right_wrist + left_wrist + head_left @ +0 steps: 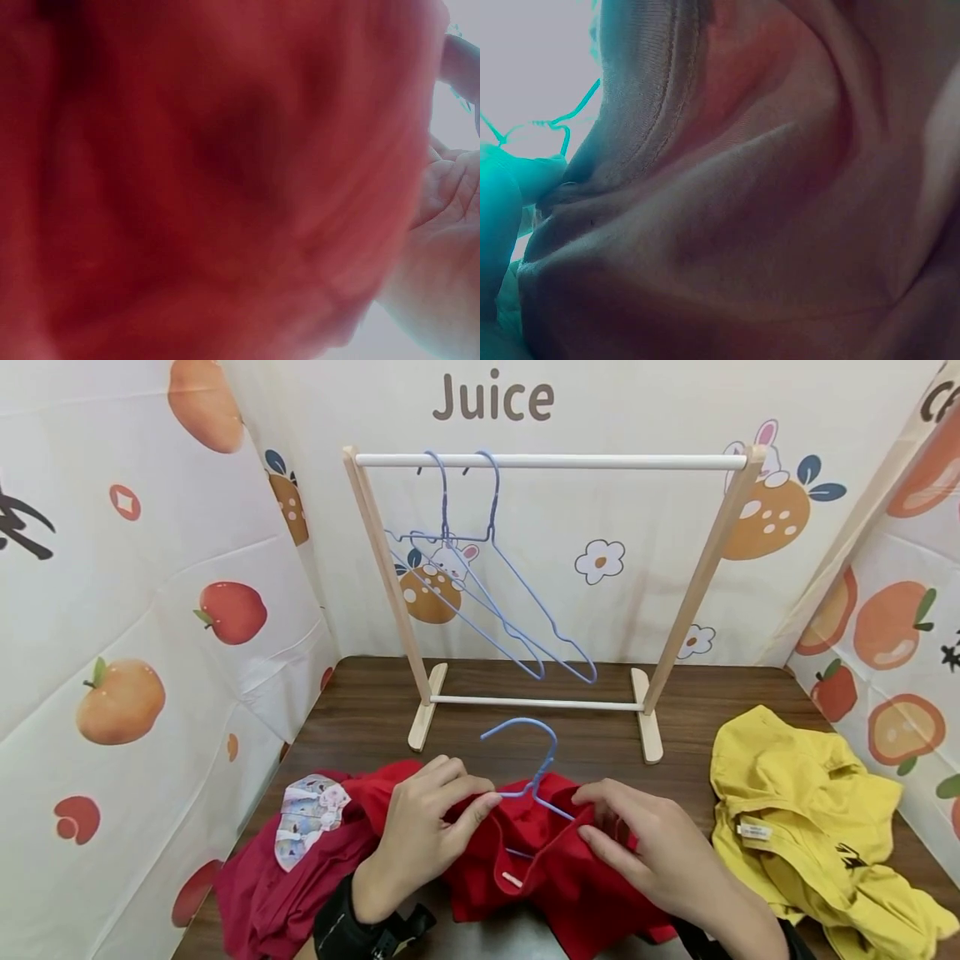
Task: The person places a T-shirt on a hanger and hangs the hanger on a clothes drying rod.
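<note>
A red shirt point(573, 897) lies bunched at the near side of the table, its neckline facing up with a small white label at the edge. Out of that neckline rises a blue wire hanger point(551, 752), hook upward, its lower part hidden inside the cloth. On the left, my left hand point(427, 831) pinches the neckline beside the hanger's shoulder between thumb and fingers. My right hand point(652, 843) grips the opposite side of the neckline, close to the hanger's other arm. Shirt fabric point(742, 210) fills most of the left wrist view, and blurred red cloth covers much of the right one.
Behind the hands stands a wooden rack point(547, 462) with two blue hangers point(517, 577) on its left half. A dark red garment point(251, 893) with a patterned patch point(307, 818) lies at left, and a yellow shirt point(795, 810) at right. Printed cloth walls point(645, 410) enclose the table.
</note>
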### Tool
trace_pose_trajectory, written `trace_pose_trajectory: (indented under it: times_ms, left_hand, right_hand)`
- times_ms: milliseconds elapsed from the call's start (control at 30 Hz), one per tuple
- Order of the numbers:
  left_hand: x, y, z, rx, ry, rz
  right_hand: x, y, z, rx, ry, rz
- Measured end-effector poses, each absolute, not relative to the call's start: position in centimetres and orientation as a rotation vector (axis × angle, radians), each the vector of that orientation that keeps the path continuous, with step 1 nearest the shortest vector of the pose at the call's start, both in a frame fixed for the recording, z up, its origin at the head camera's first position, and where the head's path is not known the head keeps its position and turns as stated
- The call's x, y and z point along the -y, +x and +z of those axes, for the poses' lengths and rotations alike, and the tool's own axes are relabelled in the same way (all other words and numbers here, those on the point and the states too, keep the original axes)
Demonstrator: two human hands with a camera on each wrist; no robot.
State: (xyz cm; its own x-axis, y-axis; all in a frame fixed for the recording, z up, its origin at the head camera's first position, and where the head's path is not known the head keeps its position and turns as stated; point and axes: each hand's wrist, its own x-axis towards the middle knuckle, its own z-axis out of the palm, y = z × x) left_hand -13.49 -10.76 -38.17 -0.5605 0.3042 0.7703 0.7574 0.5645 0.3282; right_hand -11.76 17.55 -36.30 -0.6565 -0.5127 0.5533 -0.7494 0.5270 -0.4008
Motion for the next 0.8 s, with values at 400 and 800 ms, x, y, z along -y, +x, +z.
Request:
trace_pose_trajectory:
  times_ms: [400, 800]
  left_hand:
    - [12.5, -13.9, -37.3, 2.127, -0.774, -0.990]
    - [13.0, -14.1, -36.8, 2.148, -0.862, -1.095]
  right_hand:
    - [-22.4, -10.5, -36.1, 2.599, 0.896, 0.785]
    - [-25.0, -8.9, -37.5, 2.414, 1.024, 1.102]
